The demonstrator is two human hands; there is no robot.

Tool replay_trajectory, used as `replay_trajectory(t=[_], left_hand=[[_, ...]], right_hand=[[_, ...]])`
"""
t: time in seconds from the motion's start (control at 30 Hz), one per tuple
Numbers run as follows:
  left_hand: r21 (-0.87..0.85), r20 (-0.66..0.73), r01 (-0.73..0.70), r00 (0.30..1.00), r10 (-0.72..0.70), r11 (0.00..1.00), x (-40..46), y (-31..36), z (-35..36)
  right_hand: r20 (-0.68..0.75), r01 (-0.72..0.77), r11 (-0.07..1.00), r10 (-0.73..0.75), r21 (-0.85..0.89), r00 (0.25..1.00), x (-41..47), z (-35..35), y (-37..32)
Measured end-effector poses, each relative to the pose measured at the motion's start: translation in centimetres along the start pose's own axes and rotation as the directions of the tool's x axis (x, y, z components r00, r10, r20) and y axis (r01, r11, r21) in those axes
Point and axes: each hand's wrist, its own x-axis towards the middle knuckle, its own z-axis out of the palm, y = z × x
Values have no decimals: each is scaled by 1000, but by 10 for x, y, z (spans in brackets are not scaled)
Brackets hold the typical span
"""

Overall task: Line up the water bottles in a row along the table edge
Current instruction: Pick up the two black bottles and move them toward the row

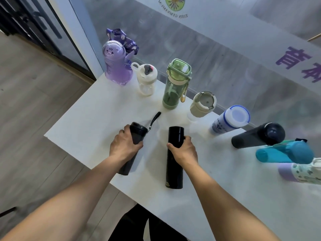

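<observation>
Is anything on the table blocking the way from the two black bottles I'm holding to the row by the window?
Nothing visible. The left hand and right hand each grip a black bottle, and the white table between them and the far-edge row is bare.

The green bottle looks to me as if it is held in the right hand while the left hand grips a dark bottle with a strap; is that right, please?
Not quite. In the head view the right hand holds a plain black bottle, not the green bottle, which stands untouched by the window. The left hand does grip the dark bottle with a strap.
</observation>
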Motion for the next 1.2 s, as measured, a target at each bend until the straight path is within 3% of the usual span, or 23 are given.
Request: replay_trajectory(t=[0.33, 0.53, 0.73, 1.0, 1.2], left_hand=[[-188, -88, -277, 960, 265, 942, -58, 43, -6], [-285, -100, -464, 885, 456, 839, -101, 86, 5], [-366, -29, -527, 830, 557, 767, -149, 135, 22], [-323, -4, -649, 728, 685, 688, -212, 193, 75], [-354, 3, -628, 740, 673, 693, -283, 241, 131]], right_hand=[[-183, 82, 941, -22, 328, 983, -59, -52, 38], [-381, 190, 904, -32, 384, 924, -109, -81, 81], [-499, 189, 847, 101, 497, 861, -150, -112, 136], [-575, 244, 775, 182, 583, 798, -192, -155, 232], [-569, 243, 770, 182, 589, 802, -226, -192, 327]])
